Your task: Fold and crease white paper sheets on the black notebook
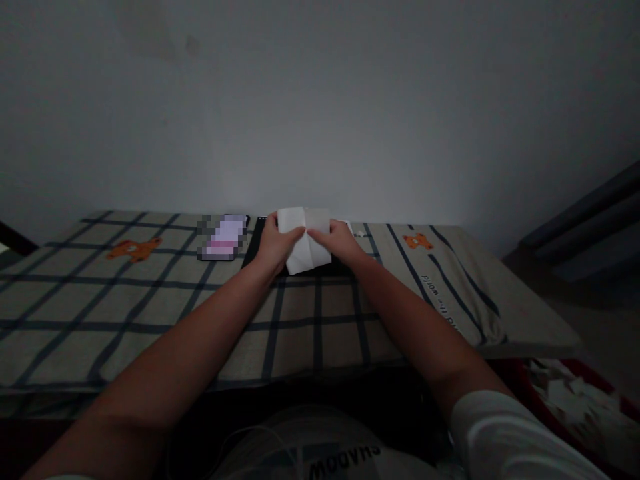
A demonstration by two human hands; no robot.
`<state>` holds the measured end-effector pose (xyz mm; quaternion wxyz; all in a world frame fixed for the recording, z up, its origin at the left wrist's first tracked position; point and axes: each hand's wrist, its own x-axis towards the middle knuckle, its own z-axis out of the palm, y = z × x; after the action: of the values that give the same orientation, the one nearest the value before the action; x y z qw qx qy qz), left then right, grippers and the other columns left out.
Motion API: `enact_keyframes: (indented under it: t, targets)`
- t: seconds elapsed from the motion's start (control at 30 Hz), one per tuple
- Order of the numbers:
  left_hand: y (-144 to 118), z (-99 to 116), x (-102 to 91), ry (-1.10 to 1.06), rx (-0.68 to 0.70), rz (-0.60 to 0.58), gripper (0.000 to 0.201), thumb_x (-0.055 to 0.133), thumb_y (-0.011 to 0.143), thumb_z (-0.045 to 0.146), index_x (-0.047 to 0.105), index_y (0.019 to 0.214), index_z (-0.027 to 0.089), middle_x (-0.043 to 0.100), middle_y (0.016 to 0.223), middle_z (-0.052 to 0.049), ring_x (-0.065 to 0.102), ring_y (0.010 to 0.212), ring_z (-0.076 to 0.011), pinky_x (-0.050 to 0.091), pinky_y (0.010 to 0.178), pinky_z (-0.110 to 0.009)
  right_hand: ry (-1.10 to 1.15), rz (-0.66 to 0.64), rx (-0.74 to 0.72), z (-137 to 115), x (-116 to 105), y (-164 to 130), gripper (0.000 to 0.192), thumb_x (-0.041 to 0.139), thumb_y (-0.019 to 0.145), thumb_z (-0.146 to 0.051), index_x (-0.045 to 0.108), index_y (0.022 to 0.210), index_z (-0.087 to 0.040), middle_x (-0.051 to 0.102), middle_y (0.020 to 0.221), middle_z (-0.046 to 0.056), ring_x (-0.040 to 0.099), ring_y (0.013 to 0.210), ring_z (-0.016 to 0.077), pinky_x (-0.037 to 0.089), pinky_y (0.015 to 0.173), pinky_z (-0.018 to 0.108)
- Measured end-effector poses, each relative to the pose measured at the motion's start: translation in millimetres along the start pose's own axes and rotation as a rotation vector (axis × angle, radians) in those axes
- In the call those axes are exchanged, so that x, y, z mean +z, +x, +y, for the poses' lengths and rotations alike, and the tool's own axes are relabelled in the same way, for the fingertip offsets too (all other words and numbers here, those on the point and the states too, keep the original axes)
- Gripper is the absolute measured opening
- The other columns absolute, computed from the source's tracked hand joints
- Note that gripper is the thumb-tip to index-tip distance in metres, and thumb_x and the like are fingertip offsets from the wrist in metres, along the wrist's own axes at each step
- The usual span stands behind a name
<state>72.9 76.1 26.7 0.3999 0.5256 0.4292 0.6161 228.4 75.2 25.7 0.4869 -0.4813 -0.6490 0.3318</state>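
Observation:
Both of my hands grip a creased sheet of white paper (311,255), raised above a dark flat mat or board (253,248) on the cloth. My left hand (275,241) pinches the paper from the left side, its thumb pressed near the middle crease. From the right, my right hand (345,241) does the same, and the two thumb tips almost meet at the centre. Fold lines run up and down and across the sheet. Most of my fingers are hidden behind it.
A phone (226,237) with a lit, blurred screen lies left of the mat. A checked cloth (320,303) with orange bear prints covers the table. The grey wall (320,120) rises directly behind. At lower right, a red container (575,400) holds crumpled white paper.

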Motion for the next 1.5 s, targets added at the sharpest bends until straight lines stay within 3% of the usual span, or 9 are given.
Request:
enact_keyframes:
  t: [0.43,0.7,1.07,1.37,1.5]
  targets:
    - [1,-2,-0.4,-0.003,-0.013,-0.030,0.057,0.075,0.058,0.016,0.051,0.109,0.016,0.062,0.110,-0.012,0.061,0.102,-0.0266,0.050,0.091,-0.043,0.089,-0.055,0.053,3,-6,1,0.036,0.069,0.071,-0.037,0.068,0.098,-0.013,0.071,0.101,0.012,0.066,0.083,0.0194,0.051,0.073,0.032]
    - [-1,0,4.3,-0.046,-0.064,-0.008,0.056,0.072,0.059,0.015,0.050,0.111,0.014,0.063,0.108,-0.012,0.063,0.096,-0.0249,0.052,0.086,-0.041,-0.142,0.005,-0.141,-3,-3,-1,0.032,0.065,0.073,-0.038,0.069,0.090,-0.011,0.070,0.090,0.010,0.063,0.081,0.0197,0.049,0.072,0.032]
    - [2,-3,0.9,-0.067,-0.035,-0.053,0.057,0.077,0.057,0.016,0.052,0.108,0.016,0.064,0.109,-0.012,0.063,0.099,-0.0263,0.050,0.091,-0.044,0.055,-0.027,0.037,7,-9,3,0.035,0.068,0.073,-0.037,0.068,0.098,-0.012,0.070,0.100,0.012,0.065,0.085,0.0208,0.052,0.074,0.034]
    - [-1,4,0.8,0.034,-0.010,-0.037,0.055,0.075,0.058,0.015,0.052,0.108,0.015,0.064,0.109,-0.011,0.063,0.099,-0.0258,0.050,0.090,-0.043,0.053,-0.067,0.065,6,-8,2,0.036,0.069,0.071,-0.039,0.067,0.096,-0.013,0.071,0.101,0.012,0.066,0.083,0.0191,0.052,0.071,0.032]
    - [-1,2,2.1,0.019,-0.028,-0.027,0.056,0.075,0.057,0.015,0.052,0.108,0.015,0.063,0.109,-0.012,0.063,0.098,-0.0257,0.051,0.088,-0.042,-0.053,-0.044,-0.014,2,-6,1,0.036,0.066,0.073,-0.041,0.067,0.094,-0.012,0.070,0.095,0.010,0.064,0.081,0.0189,0.050,0.069,0.030]
